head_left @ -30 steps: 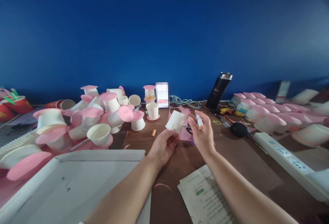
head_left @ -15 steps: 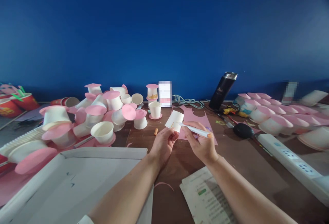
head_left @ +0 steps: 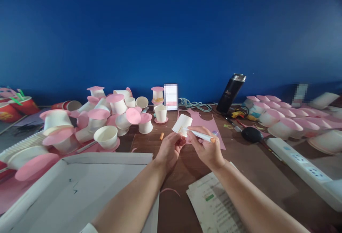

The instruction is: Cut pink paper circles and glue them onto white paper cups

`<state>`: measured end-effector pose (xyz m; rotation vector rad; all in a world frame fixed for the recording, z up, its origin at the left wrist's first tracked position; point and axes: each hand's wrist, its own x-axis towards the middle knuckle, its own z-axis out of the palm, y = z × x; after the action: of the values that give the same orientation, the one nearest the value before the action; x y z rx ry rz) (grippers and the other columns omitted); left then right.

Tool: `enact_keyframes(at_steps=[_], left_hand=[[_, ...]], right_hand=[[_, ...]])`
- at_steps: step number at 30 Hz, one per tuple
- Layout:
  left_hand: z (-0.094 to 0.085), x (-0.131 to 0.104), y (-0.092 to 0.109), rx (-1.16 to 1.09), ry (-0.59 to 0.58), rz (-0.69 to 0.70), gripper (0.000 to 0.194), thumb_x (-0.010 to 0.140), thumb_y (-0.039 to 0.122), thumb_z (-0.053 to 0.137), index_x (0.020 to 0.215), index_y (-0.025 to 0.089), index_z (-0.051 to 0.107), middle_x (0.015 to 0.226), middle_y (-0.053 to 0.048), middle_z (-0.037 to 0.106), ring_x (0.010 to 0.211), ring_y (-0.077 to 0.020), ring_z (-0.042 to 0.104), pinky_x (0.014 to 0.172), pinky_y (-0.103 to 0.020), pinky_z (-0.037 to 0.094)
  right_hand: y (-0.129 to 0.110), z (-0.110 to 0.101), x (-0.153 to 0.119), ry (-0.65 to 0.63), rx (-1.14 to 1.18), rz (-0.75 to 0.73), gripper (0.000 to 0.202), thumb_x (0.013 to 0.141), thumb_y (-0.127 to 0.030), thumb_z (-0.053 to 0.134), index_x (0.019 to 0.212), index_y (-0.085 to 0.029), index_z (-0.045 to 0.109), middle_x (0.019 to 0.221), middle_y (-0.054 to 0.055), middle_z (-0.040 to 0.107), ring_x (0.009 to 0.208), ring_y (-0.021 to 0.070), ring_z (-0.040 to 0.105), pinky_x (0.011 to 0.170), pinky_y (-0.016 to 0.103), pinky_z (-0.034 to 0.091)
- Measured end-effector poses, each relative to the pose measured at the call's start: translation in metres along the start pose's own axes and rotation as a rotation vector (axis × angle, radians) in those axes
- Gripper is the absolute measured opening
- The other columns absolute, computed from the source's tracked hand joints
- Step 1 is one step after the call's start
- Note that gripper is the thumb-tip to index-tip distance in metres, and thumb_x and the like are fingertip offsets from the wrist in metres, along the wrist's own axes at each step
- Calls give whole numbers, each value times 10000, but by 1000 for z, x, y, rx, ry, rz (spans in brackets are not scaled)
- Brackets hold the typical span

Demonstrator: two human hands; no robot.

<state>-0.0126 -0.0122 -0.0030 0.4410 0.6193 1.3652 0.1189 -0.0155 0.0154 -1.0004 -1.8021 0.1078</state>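
Note:
A white paper cup (head_left: 182, 122), tilted, is pinched at its lower edge by my left hand (head_left: 171, 148). My right hand (head_left: 210, 149) grips a white marker pen (head_left: 201, 135) with an orange end, its tip at the cup's side. Faint yellowish marks show on the cup near the tip. An orange pen cap (head_left: 161, 136) lies on the table left of my hands. Just beyond stands another white cup (head_left: 160, 113) on a pink disc, and behind it a pink-topped cup (head_left: 157, 94) with yellow drawing on it.
Many pink-disc cups (head_left: 99, 118) crowd the left, with more pink-topped cups (head_left: 287, 122) at right. A white box lid (head_left: 107, 183), printed papers (head_left: 211, 197), a power strip (head_left: 299, 161), a black flask (head_left: 231, 92) and cut pink paper (head_left: 204, 120) lie around my arms.
The cup has tipped slightly further over in my left hand. My right hand and the pen have shifted a little left and down along its side.

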Motion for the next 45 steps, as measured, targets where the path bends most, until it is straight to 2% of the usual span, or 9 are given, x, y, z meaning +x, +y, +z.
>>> enact_keyframes(at_steps=[10,22,38,45], left_hand=[[-1,-1,0,12,2,-16,154,622,130,743,593,116,592,635,7,570,645,-61,526,658,-160,451],[0,0,0,-22,24,-9,136,644,119,721,602,112,592,632,11,544,626,-55,512,645,-156,459],[1,1,2,-112,120,-33,98,652,55,690,637,105,608,642,-3,569,597,-60,527,608,-164,473],[3,0,6,-149,136,-50,105,708,20,631,642,98,607,628,-13,561,580,-60,524,583,-156,483]], right_hand=[[2,1,-1,-29,-12,34,157,888,-265,559,1012,-208,635,902,53,699,783,177,692,725,289,545],[1,2,-1,-17,-13,25,142,885,-244,565,1005,-209,633,902,44,697,797,171,698,697,257,546],[-1,1,0,0,-32,36,141,882,-269,562,978,-204,643,900,48,706,751,164,698,661,247,548],[-1,1,0,-3,-35,39,146,885,-279,558,976,-206,646,915,50,705,732,158,696,661,250,548]])
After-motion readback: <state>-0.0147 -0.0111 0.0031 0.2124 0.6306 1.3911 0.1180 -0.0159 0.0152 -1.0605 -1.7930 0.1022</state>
